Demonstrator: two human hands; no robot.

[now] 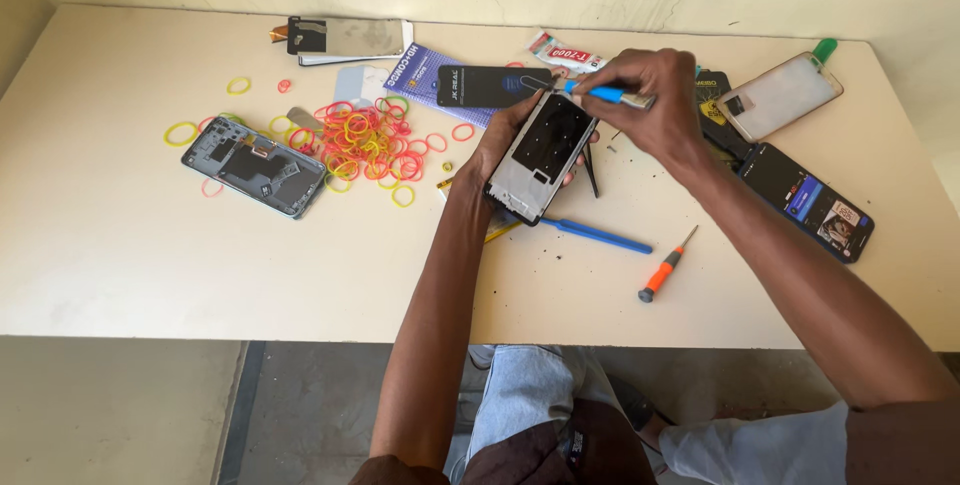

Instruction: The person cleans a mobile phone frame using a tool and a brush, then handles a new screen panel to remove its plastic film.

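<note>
My left hand (497, 141) holds an opened phone frame (540, 157) tilted above the cream table (150, 255), its dark inner side facing up. My right hand (650, 95) grips a blue-handled tool (606, 95) whose tip touches the top edge of the frame. Under the frame lie a blue tool (596, 235) and black tweezers (590, 171).
An orange screwdriver (664, 268) lies right of the blue tool. A pile of coloured rubber bands (365, 140) and an open phone back (255, 166) sit left. A lit phone (818, 202), another phone (779, 96), a glue tube (565, 56) and screen parts (346, 37) lie at the back.
</note>
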